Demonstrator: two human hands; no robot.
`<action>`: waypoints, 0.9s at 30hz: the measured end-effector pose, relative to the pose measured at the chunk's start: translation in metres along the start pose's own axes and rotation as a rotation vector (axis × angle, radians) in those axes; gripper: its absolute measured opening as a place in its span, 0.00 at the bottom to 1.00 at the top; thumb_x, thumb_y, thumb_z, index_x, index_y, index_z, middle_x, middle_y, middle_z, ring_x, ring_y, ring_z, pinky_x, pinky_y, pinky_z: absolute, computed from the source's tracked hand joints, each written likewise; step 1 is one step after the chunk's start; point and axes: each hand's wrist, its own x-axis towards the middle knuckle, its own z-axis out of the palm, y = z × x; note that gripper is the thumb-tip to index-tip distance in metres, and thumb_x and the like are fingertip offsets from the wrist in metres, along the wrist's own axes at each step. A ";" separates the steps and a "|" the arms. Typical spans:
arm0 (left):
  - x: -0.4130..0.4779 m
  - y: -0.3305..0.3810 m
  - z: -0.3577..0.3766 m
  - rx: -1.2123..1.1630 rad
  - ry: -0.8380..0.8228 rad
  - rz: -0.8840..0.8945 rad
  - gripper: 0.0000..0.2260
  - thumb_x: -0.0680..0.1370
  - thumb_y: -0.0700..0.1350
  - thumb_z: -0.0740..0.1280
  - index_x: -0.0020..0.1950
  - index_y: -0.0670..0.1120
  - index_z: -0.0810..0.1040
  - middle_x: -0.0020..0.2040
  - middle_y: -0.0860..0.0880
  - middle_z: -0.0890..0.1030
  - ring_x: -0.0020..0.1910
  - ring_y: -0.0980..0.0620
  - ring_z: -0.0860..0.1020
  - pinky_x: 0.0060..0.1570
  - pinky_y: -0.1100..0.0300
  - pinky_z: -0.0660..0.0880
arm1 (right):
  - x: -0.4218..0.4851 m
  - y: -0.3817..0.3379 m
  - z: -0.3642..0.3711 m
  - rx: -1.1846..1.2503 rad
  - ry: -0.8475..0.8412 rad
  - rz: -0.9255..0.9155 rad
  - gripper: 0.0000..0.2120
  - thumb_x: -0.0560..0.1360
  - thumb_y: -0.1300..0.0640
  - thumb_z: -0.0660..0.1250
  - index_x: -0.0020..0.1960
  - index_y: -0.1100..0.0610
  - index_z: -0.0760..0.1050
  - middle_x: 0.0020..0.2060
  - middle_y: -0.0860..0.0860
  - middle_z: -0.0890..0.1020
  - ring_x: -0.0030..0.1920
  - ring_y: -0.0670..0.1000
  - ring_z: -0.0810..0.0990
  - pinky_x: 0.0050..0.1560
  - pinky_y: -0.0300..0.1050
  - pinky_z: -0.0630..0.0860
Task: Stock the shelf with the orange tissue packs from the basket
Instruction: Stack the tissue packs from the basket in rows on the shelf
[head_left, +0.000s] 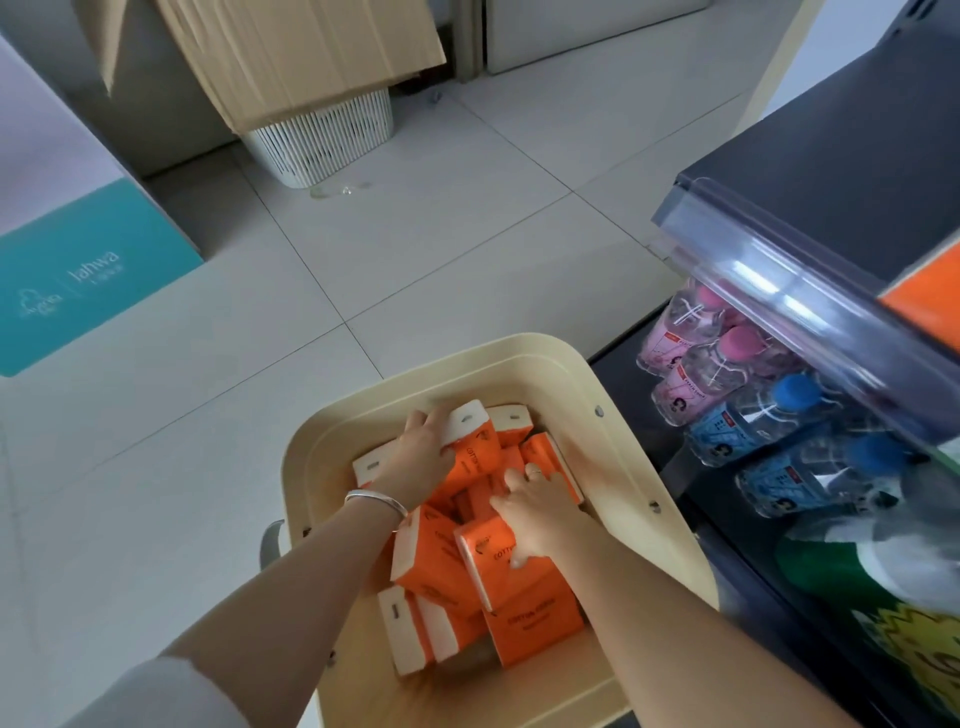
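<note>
A cream plastic basket (613, 431) stands on the floor below me, holding several orange tissue packs (436, 566) in a loose pile. Both my hands are down inside it. My left hand (423, 447), with a silver bangle on the wrist, grips an orange pack (475, 441) at the far side of the pile. My right hand (535, 514) lies over another orange pack (498, 566) nearer to me, fingers curled round its top edge. On the right is the dark shelf (810, 171), where an orange pack (930, 301) sits at the frame's edge.
The shelf's clear front rail (779, 291) overhangs a lower level holding pink-capped bottles (691, 353), blue-capped bottles (763, 421) and a green-and-yellow package (883, 597). A white slatted bin (322, 140) under cardboard (291, 52) stands across the tiled floor; a teal box (78, 275) is at left.
</note>
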 end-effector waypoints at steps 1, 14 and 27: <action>-0.001 0.002 0.001 0.000 -0.011 -0.001 0.26 0.76 0.37 0.59 0.74 0.48 0.59 0.62 0.42 0.67 0.57 0.40 0.73 0.47 0.56 0.69 | -0.002 0.000 -0.002 -0.031 -0.005 0.005 0.36 0.67 0.48 0.75 0.70 0.53 0.65 0.71 0.56 0.62 0.73 0.64 0.56 0.68 0.61 0.60; -0.030 0.057 -0.057 -0.047 0.120 0.108 0.21 0.71 0.36 0.65 0.64 0.43 0.70 0.57 0.41 0.71 0.57 0.41 0.72 0.56 0.53 0.70 | -0.075 0.017 -0.070 0.107 0.237 0.176 0.25 0.71 0.55 0.69 0.66 0.47 0.68 0.62 0.53 0.69 0.65 0.59 0.66 0.60 0.55 0.66; -0.126 0.124 -0.144 -0.503 0.077 0.311 0.17 0.72 0.30 0.66 0.55 0.46 0.68 0.49 0.44 0.76 0.47 0.46 0.74 0.50 0.48 0.74 | -0.229 0.029 -0.150 0.424 0.510 0.075 0.20 0.67 0.52 0.75 0.57 0.45 0.75 0.76 0.44 0.50 0.73 0.54 0.55 0.67 0.53 0.67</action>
